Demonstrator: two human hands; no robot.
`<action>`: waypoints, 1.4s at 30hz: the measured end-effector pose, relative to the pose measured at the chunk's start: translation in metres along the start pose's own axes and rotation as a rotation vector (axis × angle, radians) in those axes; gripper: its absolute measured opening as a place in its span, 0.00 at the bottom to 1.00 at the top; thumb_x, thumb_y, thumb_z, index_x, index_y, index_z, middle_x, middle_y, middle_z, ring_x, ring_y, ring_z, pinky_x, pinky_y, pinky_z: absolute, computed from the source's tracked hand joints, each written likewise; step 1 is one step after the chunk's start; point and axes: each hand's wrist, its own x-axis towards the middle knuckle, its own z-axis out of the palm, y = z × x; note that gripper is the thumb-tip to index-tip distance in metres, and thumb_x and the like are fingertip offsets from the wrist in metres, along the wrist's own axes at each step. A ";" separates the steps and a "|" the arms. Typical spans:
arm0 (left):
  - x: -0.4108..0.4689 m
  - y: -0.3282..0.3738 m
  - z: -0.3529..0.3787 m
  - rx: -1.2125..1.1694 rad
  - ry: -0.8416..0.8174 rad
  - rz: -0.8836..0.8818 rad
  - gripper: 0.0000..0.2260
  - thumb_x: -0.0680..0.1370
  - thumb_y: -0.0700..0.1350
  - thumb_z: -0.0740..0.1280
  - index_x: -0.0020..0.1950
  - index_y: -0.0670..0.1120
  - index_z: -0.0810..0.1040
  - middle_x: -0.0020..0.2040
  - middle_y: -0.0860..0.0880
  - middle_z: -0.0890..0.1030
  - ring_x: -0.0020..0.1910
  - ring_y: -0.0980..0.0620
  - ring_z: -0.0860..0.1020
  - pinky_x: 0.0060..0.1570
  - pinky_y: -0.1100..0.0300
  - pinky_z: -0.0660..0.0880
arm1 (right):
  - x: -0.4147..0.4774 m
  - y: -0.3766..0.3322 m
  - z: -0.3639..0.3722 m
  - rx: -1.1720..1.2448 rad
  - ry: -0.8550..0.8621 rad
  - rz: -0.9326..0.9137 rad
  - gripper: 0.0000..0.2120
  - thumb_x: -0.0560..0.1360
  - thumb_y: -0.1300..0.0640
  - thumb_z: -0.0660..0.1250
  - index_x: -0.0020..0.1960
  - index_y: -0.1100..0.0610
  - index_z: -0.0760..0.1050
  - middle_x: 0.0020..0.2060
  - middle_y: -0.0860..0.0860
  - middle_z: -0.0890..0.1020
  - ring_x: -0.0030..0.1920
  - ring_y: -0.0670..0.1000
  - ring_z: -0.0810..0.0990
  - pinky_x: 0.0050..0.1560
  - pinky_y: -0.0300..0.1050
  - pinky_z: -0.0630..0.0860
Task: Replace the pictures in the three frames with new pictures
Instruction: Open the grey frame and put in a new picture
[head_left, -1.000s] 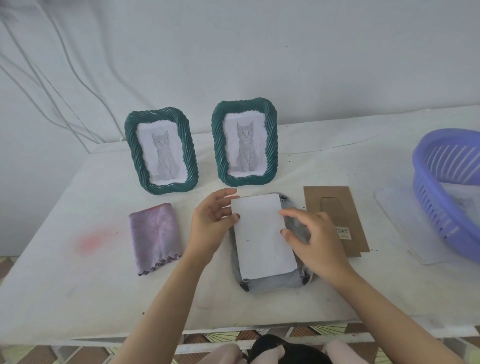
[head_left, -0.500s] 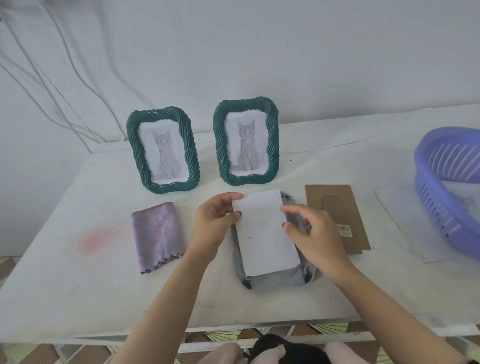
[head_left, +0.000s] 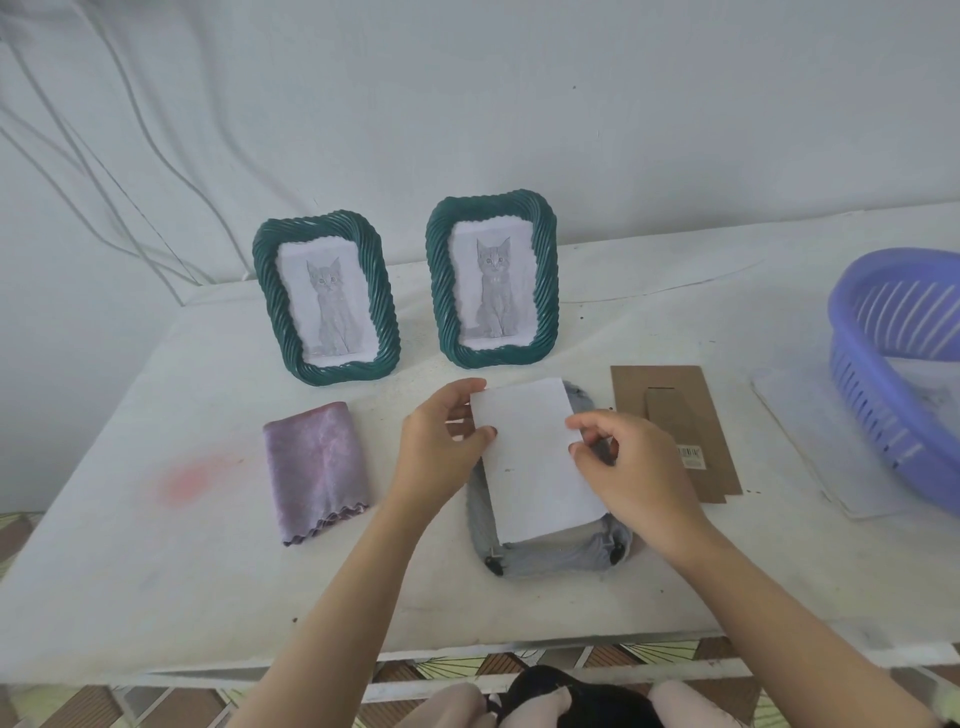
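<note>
Two green twisted-rim frames stand upright at the back, the left frame (head_left: 326, 300) and the right frame (head_left: 492, 280), each showing a grey kitten picture. A third frame (head_left: 550, 558) lies face down in the middle, its back open. Over it I hold a white sheet (head_left: 535, 457), blank side up. My left hand (head_left: 441, 447) pinches the sheet's upper left edge. My right hand (head_left: 634, 467) pinches its right edge. The brown cardboard backing (head_left: 675, 415) with its stand lies flat to the right.
A folded purple cloth (head_left: 314, 467) lies left of the hands. A lilac plastic basket (head_left: 898, 374) sits at the right edge, on white sheets (head_left: 810, 447). A pink stain (head_left: 195, 475) marks the white table (head_left: 156, 571). Cables (head_left: 104, 171) hang on the wall.
The white sheet has lifted off the face-down frame and shifted slightly away from me, its far edge rising. Both hands tightened from resting on its edges to pinching it.
</note>
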 end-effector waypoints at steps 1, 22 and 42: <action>-0.002 0.001 0.000 0.109 -0.007 0.039 0.19 0.71 0.36 0.70 0.58 0.53 0.76 0.48 0.54 0.79 0.43 0.61 0.75 0.46 0.68 0.72 | 0.000 -0.001 0.000 -0.028 -0.002 -0.005 0.12 0.73 0.59 0.66 0.56 0.53 0.79 0.39 0.46 0.80 0.40 0.44 0.76 0.47 0.42 0.74; -0.020 -0.032 -0.002 0.351 -0.111 0.124 0.35 0.69 0.56 0.72 0.72 0.55 0.61 0.70 0.53 0.68 0.71 0.54 0.63 0.70 0.54 0.62 | -0.008 0.000 -0.001 -0.214 -0.017 -0.036 0.15 0.73 0.58 0.65 0.59 0.54 0.77 0.49 0.50 0.81 0.53 0.53 0.75 0.54 0.46 0.72; -0.022 -0.024 -0.041 0.258 -0.538 -0.021 0.48 0.55 0.54 0.72 0.68 0.71 0.49 0.73 0.66 0.54 0.72 0.68 0.44 0.75 0.54 0.45 | 0.008 -0.002 -0.017 0.378 -0.070 0.268 0.12 0.71 0.68 0.67 0.48 0.54 0.81 0.39 0.48 0.80 0.39 0.42 0.78 0.38 0.23 0.72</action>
